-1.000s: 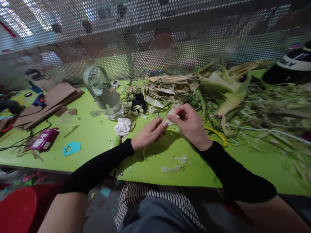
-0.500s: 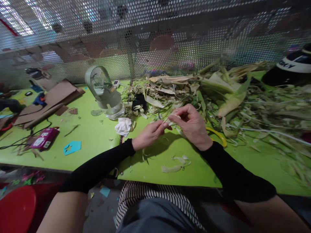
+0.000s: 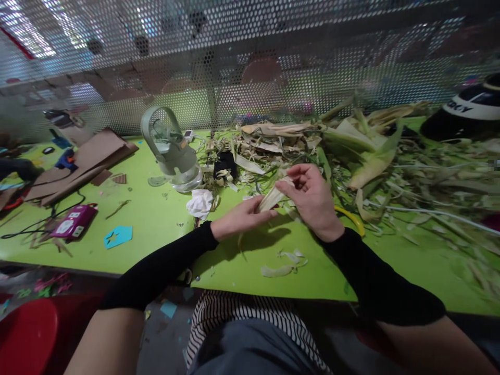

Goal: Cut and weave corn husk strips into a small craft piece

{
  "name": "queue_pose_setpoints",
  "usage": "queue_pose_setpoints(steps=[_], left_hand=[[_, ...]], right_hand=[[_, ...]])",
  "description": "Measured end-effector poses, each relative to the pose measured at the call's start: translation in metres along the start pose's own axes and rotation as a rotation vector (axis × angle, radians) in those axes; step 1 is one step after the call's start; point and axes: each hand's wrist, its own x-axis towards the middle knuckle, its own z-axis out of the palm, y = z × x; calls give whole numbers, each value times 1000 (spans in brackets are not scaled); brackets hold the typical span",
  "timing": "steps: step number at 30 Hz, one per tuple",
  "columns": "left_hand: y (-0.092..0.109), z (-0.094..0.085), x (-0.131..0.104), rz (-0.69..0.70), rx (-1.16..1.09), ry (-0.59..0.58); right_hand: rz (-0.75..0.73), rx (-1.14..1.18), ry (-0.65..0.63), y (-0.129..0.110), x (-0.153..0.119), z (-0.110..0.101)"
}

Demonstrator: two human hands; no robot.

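A pale strip of corn husk (image 3: pixel 270 200) slants between my two hands above the green table. Its lower end lies in my left hand (image 3: pixel 244 216), between thumb and fingers. At the upper end, my right hand (image 3: pixel 310 200) pinches the strip between thumb and fingertips. Loose husk pieces (image 3: pixel 279 271) lie on the table in front of my hands. Behind them is a heap of dry husks and shreds (image 3: pixel 273 143), with a larger green husk (image 3: pixel 369 156) to the right.
A bottle with a looped handle (image 3: pixel 172 156) and crumpled tissue (image 3: pixel 200 203) stand left of my hands. Yellow-handled tool (image 3: pixel 353 219) and white cable (image 3: pixel 433 210) are at right. Purple box (image 3: pixel 74 221), blue paper (image 3: pixel 118 237) and cardboard (image 3: pixel 86 161) lie farther left.
The husk strip now shows more of its length and width between my hands. My left fingers have straightened, and my right hand has shifted slightly right.
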Motion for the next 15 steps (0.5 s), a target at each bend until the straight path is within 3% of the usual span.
queue_pose_setpoints(steps=[3,5,10,15], left_hand=[[14,-13,-6,19,312,177],[22,-21,-10,24,346,253],[22,-19,-10,-159,85,21],[10,-12,-5,-55,-20,-69]], right_hand=[[-80,-45,143,-2,2,-4],[-99,-45,183,-4,3,-5],[-98,-8,162,-12,0,-1],[143,172,115,-19,6,-10]])
